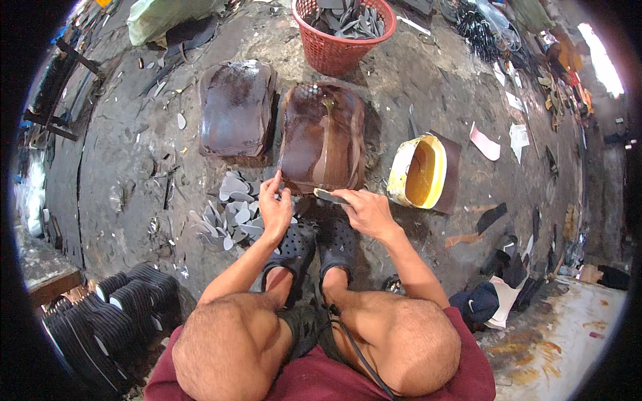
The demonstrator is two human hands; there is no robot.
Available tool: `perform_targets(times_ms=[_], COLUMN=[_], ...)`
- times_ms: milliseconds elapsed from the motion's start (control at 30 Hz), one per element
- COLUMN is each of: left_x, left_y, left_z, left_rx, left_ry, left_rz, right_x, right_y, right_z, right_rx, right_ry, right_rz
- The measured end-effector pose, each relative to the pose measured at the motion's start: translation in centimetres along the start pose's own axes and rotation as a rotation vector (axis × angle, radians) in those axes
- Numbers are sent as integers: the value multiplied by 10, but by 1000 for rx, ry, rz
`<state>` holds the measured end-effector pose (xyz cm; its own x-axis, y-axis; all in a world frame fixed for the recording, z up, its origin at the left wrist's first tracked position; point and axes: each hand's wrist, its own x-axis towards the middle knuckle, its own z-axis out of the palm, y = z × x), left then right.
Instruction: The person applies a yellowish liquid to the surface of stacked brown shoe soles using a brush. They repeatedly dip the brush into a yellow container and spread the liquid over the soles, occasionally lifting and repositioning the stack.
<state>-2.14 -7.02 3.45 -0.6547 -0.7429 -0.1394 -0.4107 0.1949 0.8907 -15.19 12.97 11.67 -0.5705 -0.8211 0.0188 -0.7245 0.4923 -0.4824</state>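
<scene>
A stack of dark brown sheets [304,140] lies in front of me, its top wet with a glossy amber streak down the right side. My left hand [276,208] is at its near left corner, index finger stretched against the edge and thumb apart from it. My right hand [369,212] is closed around a flat dark glue brush [332,196], whose yellowish tip is by the stack's near edge. To the right stands a cut-open white and yellow container [399,171] with amber liquid inside. Grey teardrop-shaped pieces [231,217] lie heaped beside my left hand.
Left of the wet stack sits another brown stack [234,110]. A red basket [341,52] full of grey scraps stands beyond. Black soles [120,314] are lined up at lower left. A dark cap [476,304] and scraps lie at right. My dark clogs [294,246] are near the stack.
</scene>
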Motion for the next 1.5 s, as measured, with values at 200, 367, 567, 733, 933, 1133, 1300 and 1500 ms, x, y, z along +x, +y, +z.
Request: perform_targets(times_ms=[200, 367, 567, 733, 933, 1133, 1300, 1500], left_x=[-4, -3, 3, 2, 3, 7, 9, 10], left_y=[4, 22, 23, 13, 30, 17, 11, 10], left_z=[-2, -8, -10, -13, -18, -19, -20, -18], left_rx=[-138, -458, -507, -541, -541, -594, -585, -744], left_ry=[-90, -130, -132, -124, -125, -127, -123, -147], left_rz=[-203, -497, -515, -502, -576, -533, -511, -337], right_x=[102, 160, 232, 185, 101, 37, 16, 17], right_y=[-1, 12, 57, 36, 5, -17, -19, -32], right_z=[-58, -27, -54, -33, -5, 21, 27, -15], right_rx=[88, -247, -189, -181, -191, -287, -336, 461], right_ry=[269, -270, -156, -317, -177, 3, 3, -181], right_rz=[56, -79, 261, 84, -101, -248, -295, 124])
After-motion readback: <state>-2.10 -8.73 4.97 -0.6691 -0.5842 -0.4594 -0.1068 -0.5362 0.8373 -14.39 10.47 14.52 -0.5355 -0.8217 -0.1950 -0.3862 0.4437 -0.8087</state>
